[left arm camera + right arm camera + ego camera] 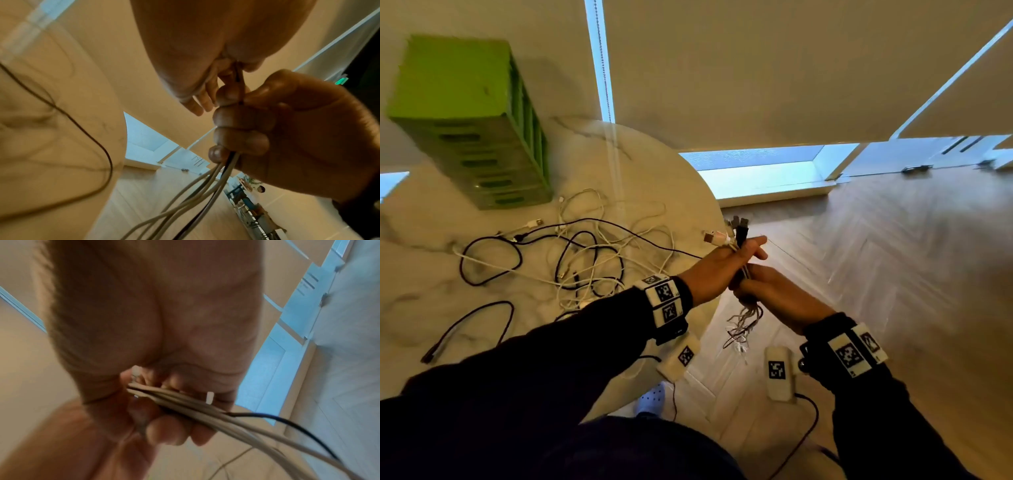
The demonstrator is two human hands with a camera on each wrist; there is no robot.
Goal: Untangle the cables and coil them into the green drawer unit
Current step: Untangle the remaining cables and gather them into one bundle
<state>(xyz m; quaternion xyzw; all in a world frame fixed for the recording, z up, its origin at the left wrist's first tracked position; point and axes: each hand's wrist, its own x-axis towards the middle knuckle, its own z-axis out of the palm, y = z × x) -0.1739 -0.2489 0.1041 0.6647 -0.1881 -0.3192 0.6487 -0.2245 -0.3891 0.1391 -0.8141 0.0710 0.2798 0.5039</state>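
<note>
Surface: I see tangled cables (585,253) and the green drawer unit (472,123) on marble surface (661,178).
Floor: herringbone wood floor (876,257).
Left grip (719,270): curled round cable bundle (739,240).
Right grip (774,294): clenched round it below.

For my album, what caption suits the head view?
Both hands, left hand and right hand, grip a cable bundle beside the tangled cables and green drawer unit.

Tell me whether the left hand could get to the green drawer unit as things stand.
Probably not yet. The left hand grips the cable bundle together with the right hand, off the table's edge. The green drawer unit stands across the table behind loose cables, drawers apparently closed.
</note>
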